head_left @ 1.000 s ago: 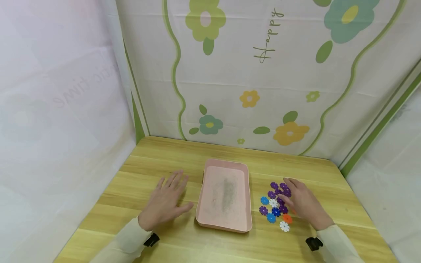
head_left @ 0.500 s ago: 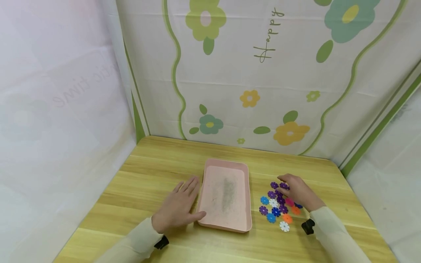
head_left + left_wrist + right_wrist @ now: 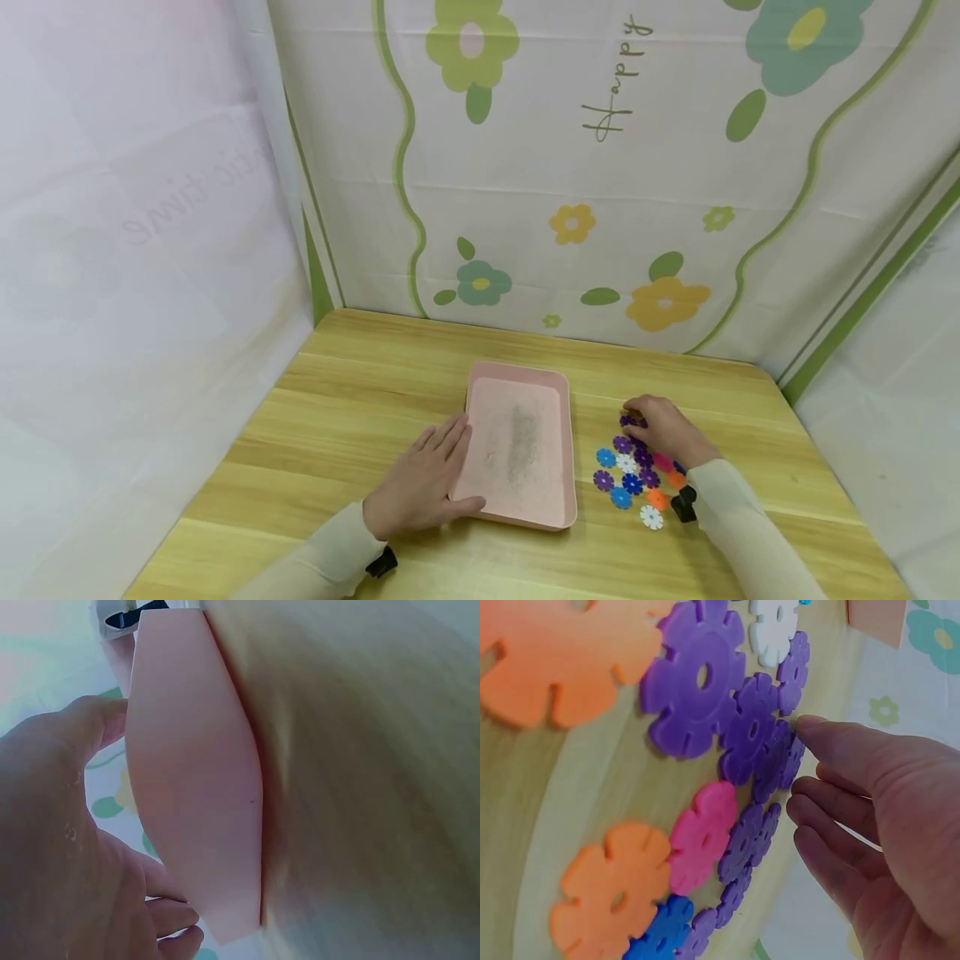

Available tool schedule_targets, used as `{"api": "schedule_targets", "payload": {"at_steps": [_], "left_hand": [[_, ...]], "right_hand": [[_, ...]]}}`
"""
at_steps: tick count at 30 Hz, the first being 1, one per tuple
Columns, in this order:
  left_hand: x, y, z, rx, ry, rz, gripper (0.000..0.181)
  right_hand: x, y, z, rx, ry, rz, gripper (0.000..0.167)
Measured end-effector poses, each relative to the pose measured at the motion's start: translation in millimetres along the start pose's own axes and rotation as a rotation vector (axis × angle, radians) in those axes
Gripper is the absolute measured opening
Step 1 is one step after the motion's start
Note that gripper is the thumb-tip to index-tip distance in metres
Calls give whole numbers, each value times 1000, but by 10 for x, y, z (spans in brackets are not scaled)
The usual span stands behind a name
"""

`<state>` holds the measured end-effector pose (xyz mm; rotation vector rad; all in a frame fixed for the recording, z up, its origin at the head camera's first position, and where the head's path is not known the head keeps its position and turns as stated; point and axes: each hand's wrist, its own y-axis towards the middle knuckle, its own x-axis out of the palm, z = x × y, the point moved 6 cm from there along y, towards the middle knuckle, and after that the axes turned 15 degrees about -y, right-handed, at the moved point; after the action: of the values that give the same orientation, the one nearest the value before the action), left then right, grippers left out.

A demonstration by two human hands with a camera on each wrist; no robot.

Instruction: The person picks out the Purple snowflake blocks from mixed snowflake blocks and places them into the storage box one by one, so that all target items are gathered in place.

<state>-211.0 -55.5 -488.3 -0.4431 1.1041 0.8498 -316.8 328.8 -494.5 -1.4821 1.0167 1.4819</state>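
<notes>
A shallow pink tray [image 3: 498,467] lies on the wooden table. My left hand [image 3: 423,479] rests along its left rim, fingers extended, thumb near the front corner. From the left wrist, the tray's outer wall [image 3: 195,765] shows beside the hand. Right of the tray lies a cluster of notched plastic discs. My right hand [image 3: 670,429] hovers at the far side of these, over purple discs [image 3: 622,444], partly hiding them. In the right wrist view, the thumb tip meets or nearly meets a purple disc [image 3: 787,754]; the other fingers are loosely bent, with no disc seen between them.
Nearer the front are a white disc [image 3: 651,517], an orange disc [image 3: 657,498] and a light blue disc [image 3: 620,497]. A pink disc [image 3: 703,838] lies among them. A flower-printed curtain [image 3: 525,167] hangs behind the table [image 3: 360,358], with pale sheets at both sides.
My left hand has moved right from the bare table onto the tray's left side. My right hand has shifted left over the purple discs, uncovering pink, orange and blue ones.
</notes>
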Motion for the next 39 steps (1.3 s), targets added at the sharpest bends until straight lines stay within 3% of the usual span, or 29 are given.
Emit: {"api": "schedule_targets", "payload": {"at_steps": [6, 16, 24, 29, 39], "left_hand": [[19, -8, 6, 2, 14, -3, 102], [22, 1, 27, -21, -40, -41, 107], [30, 8, 49, -8, -21, -23, 108], [43, 3, 46, -10, -20, -27, 108], [23, -18, 58, 4, -32, -14, 105]], "right_hand": [[31, 31, 32, 4, 1, -13, 31], [7, 105, 106, 12, 83, -40, 18], [-28, 135, 206, 6, 166, -98, 4], [-85, 135, 242, -4, 205, -138, 8], [-348, 187, 143, -15, 234, -144, 10]]}}
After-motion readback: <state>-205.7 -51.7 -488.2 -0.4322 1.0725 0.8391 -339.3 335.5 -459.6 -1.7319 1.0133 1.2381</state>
